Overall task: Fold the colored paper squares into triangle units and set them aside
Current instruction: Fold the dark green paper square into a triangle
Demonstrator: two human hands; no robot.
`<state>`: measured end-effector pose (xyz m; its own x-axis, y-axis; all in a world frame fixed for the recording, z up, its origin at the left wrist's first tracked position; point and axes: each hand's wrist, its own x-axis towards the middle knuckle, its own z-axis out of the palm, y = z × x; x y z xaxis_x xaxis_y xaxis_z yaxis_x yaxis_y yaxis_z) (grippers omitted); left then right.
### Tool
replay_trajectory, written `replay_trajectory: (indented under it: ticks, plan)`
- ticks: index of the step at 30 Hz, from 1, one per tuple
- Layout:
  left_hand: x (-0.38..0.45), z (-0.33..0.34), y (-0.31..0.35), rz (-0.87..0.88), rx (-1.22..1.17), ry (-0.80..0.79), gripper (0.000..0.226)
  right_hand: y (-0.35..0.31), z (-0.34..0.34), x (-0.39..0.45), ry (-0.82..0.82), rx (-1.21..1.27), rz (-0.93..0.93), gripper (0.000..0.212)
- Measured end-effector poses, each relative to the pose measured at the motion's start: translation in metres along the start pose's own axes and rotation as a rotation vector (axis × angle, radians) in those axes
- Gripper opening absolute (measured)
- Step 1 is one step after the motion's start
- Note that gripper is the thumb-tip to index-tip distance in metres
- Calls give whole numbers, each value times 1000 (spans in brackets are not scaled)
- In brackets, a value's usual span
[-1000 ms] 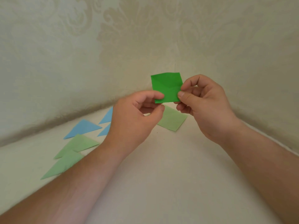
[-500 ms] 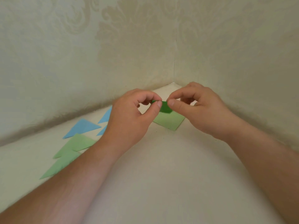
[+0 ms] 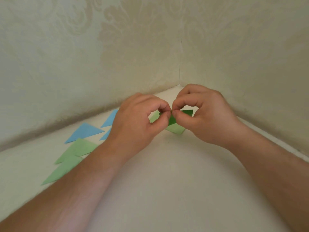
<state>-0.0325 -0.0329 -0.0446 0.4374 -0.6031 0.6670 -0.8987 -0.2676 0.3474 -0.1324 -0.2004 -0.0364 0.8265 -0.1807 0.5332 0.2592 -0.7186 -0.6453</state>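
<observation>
A dark green paper is held just above the white surface near the room corner. My left hand pinches it from the left and my right hand pinches it from the right, their fingertips meeting at its top edge. Most of the dark green paper is hidden behind my fingers. Under it lies a light green paper square. To the left lie folded triangles: light blue triangles nearer the wall and light green triangles nearer to me, partly covered by my left forearm.
Two patterned cream walls meet in a corner right behind my hands. The white surface stretches toward me between my forearms.
The dark green paper was held up as an open square; both hands have lowered it toward the surface and brought their fingertips together on it, so only a small part shows.
</observation>
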Motion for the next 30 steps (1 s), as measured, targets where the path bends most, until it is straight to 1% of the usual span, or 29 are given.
replay_trajectory:
  ticks: [3,6,12,15,20,23,26,30]
  plan:
    - [0,-1,2,-12,-27,43,9,2,-1,0,39,15,-4,14]
    - [0,-2,4,-14,-45,52,9,3,-2,1,66,-8,-25,15]
    - [0,-1,5,-30,-69,62,3,6,1,2,60,3,-16,16]
    - [0,-3,5,-18,-66,85,9,8,1,3,74,25,3,11]
    - [0,-2,6,-46,-58,62,9,8,1,3,70,22,-29,15]
    - [0,-3,5,-47,-63,91,7,10,-1,3,76,22,-7,16]
    - [1,-4,4,-48,-49,87,6,11,-1,4,85,24,3,17]
    - [1,-4,1,-58,-53,108,7,10,-4,5,63,50,17,16]
